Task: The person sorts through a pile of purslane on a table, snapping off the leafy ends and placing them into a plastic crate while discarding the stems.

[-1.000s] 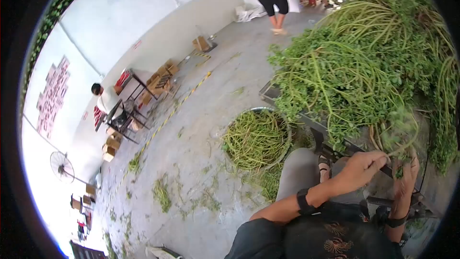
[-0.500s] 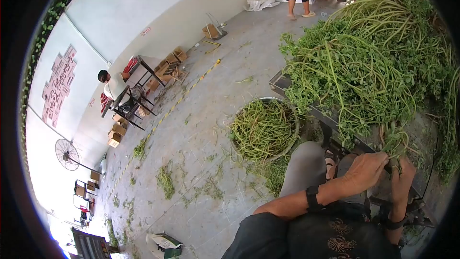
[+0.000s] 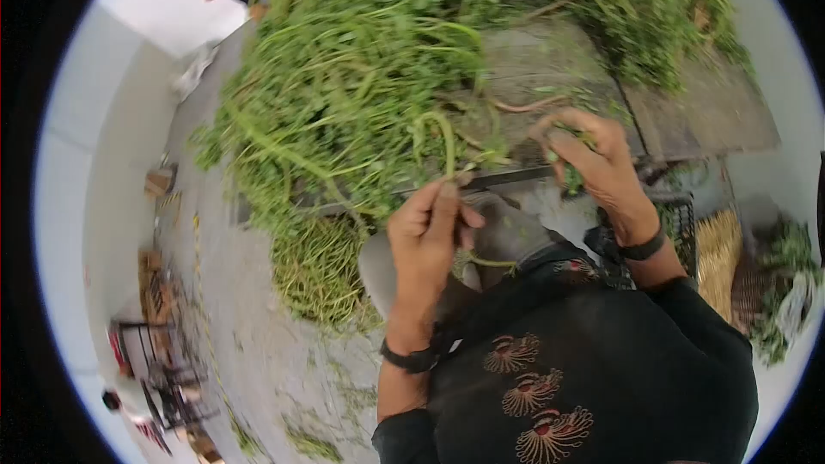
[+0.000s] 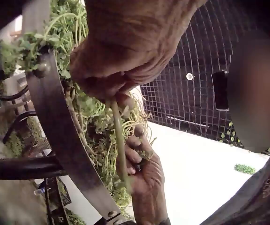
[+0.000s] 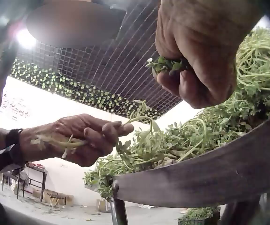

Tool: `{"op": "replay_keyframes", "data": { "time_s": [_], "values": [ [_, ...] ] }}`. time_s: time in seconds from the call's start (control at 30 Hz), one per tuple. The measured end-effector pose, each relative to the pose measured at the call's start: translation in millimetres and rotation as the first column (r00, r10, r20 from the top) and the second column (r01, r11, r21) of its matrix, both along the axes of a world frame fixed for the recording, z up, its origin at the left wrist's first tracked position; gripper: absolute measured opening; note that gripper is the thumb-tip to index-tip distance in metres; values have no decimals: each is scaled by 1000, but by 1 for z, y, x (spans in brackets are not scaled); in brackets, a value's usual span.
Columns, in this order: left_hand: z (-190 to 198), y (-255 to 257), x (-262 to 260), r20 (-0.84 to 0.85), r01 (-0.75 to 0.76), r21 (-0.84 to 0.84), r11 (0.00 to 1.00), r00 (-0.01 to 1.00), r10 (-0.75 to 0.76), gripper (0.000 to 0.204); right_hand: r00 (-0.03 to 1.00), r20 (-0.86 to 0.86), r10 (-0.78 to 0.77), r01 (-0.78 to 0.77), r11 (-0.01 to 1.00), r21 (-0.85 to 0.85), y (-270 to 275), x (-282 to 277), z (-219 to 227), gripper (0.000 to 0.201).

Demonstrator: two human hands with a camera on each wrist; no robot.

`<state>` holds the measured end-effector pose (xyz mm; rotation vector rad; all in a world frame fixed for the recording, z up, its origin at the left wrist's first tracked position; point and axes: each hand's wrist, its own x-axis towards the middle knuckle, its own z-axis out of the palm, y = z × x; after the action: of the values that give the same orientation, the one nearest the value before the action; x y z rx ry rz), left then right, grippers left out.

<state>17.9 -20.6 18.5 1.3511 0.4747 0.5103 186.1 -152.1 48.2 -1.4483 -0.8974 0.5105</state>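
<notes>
Over the table's near edge my left hand [image 3: 423, 236] pinches a green stem [image 3: 447, 142] between thumb and fingers. The stem's upper end bends over above the fingertips, and its lower part [image 4: 118, 138] hangs below the hand in the left wrist view. To the right and apart from it, my right hand [image 3: 595, 159] has its fingers curled around a small bunch of leaves [image 5: 170, 64]. A large heap of leafy green stems [image 3: 344, 94] covers the table [image 3: 550, 60] in front of both hands.
Cut stems fill a tub [image 3: 318, 275] on the floor, left of my knees. At the right below the table are a black crate [image 3: 679, 223] and a straw broom [image 3: 716, 253]. A person [image 3: 129, 399] sits by a table far left. Bits of greenery litter the floor.
The head view has swung to the right. My hands, earlier close together at the plant, are now apart, the left with a stem and the right with leaves.
</notes>
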Motion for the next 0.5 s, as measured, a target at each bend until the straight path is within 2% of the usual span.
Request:
{"op": "replay_keyframes", "data": {
  "time_s": [0.03, 0.1, 0.13, 0.3, 0.37, 0.4, 0.43, 0.47, 0.5],
  "values": [
    [-3, 0, 2, 30, 4, -23, 1000, 1000, -3, 26, 999, 2, -40, 40, 999, -10, -1, 1, -4, 16],
    [-6, 0, 4, 50, 10, -47, 999, 999, -7, 26, 998, -65, -14, 16, 999, 35, -1, 4, -10, 17],
    [-7, 0, 4, 32, 19, -32, 999, 999, -18, 26, 995, -92, 39, -35, 998, 42, -2, 5, -13, 16],
    [-6, -6, 8, -48, 64, -49, 997, 997, -67, 23, 972, -226, 69, -79, 996, -35, 8, -13, -27, 19],
    [-8, -12, 11, -54, 79, 13, 997, 995, -78, 18, 980, 9, 197, -197, 980, 14, 14, -25, -32, 16],
    [-7, -14, 12, -55, 95, 12, 995, 994, -94, 18, 984, 8, 180, -180, 984, 13, 17, -23, -40, 16],
    [-5, -17, 13, -114, 37, 129, 991, 993, -22, 18, 953, 294, 73, -84, 996, 25, 20, -21, -50, 17],
    [-3, -18, 10, -163, -18, 250, 968, 985, 60, 19, 832, 553, -36, 3, 998, 60, 22, -23, -54, 19],
    [-6, -19, 11, -164, -8, 250, 968, 985, 51, 19, 832, 552, -44, 12, 998, 60, 21, -24, -53, 19]
  ]
}}
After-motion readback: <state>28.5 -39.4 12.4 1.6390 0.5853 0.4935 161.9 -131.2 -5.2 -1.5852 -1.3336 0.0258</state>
